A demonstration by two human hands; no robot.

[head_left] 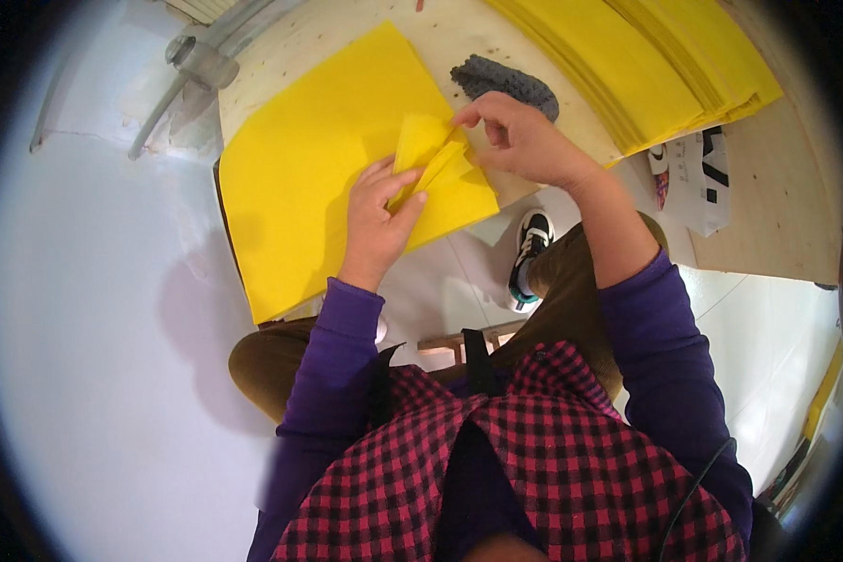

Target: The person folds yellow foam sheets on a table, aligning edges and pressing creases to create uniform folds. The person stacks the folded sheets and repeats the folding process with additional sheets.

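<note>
The large sheet (290,178) lies on the left part of the table (468,33) before me, with a small folded piece (421,140) over its right side. My left hand (381,211) is on the left of that piece, my right hand (529,140) at its right edge. Behind my right hand a rough wad (504,82) rests on the table, between the sheet and the stack (656,75) at far right. A bag (707,183) is just nearer me than the stack; my shoe (531,248) is on the floor below, right of the sheet's near corner.
</note>
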